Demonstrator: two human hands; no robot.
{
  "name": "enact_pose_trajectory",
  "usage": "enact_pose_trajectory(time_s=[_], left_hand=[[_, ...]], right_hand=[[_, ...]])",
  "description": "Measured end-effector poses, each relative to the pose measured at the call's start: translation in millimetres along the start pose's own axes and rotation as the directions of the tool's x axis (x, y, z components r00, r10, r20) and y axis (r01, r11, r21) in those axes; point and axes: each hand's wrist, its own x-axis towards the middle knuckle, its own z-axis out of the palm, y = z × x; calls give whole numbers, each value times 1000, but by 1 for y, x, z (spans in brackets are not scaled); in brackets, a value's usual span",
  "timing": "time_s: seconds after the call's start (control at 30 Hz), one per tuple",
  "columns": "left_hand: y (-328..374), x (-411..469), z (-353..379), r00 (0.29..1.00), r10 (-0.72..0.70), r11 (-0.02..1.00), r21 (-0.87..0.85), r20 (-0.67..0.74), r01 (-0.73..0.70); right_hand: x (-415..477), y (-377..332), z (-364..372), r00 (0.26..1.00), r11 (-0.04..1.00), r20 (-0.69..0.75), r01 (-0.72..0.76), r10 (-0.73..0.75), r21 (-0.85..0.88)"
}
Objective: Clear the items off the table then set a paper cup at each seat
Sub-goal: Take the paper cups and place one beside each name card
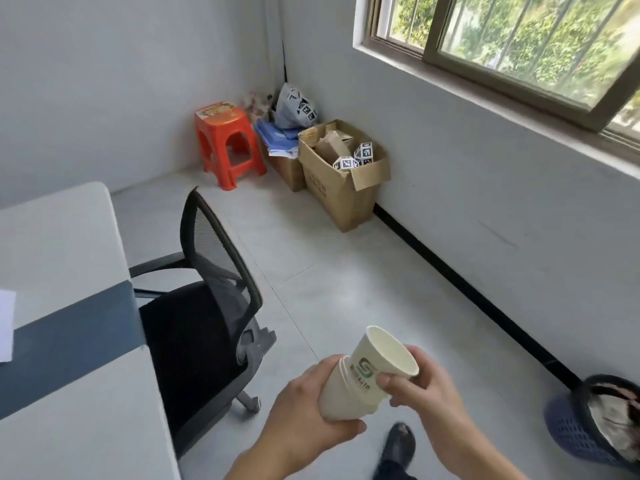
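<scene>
Paper cups are sitting nested in a short stack, held in the air above the floor, just beside the near corner of the white table and in front of the black mesh office chair. The left hand is gripping the lower part of the stack, fingers and thumb curled around it. The right hand is pinching the top cup near its rim, fingertips closed on the wall. That cup is tilting out of the stack with its mouth facing up and to the right.

Judging by this, the cup-setting step is in hand: one cup is being separated for the seat at this chair. A white sheet of paper is lying at the table's left edge, so the clearing may not be finished. The next move is calling for the top cup to come fully free without dragging the one under it, then to be stood upright on the table in front of the chair.

A green S-shaped emblem is showing on the top cup, with a row of small characters beneath it that are too blurred to read. Faint print is showing on the cardboard box by the wall, also unreadable, and black-and-white marker cubes are resting inside it.
</scene>
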Motion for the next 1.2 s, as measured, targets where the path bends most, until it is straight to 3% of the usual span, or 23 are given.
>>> enact_pose_trajectory(time_s=[0.13,0.23,0.43,0.7,0.83,1.03,1.2], left_hand=[[11,69,6,992,-75,996,-59,-98,69],[26,113,-1,974,-106,987,-137,-199,80],[47,194,-26,911,-191,969,-219,-366,115],[4,264,-94,773,-392,900,-383,-498,210],[-20,326,-157,752,-426,881,-421,-503,217],[-29,421,-273,773,-357,912,-373,-525,168],[-46,481,-343,713,-360,916,-371,-601,150]], right_hand=[[69,-15,-62,989,990,-145,12,9,143],[117,-34,-103,981,995,-192,51,-33,86],[235,-84,-145,996,986,-36,78,-84,-149],[387,-112,-69,972,962,233,67,-3,-264],[463,-138,-25,971,957,238,65,4,-282],[568,-200,31,974,947,220,112,-45,-301],[654,-230,72,963,924,263,144,-50,-353]])
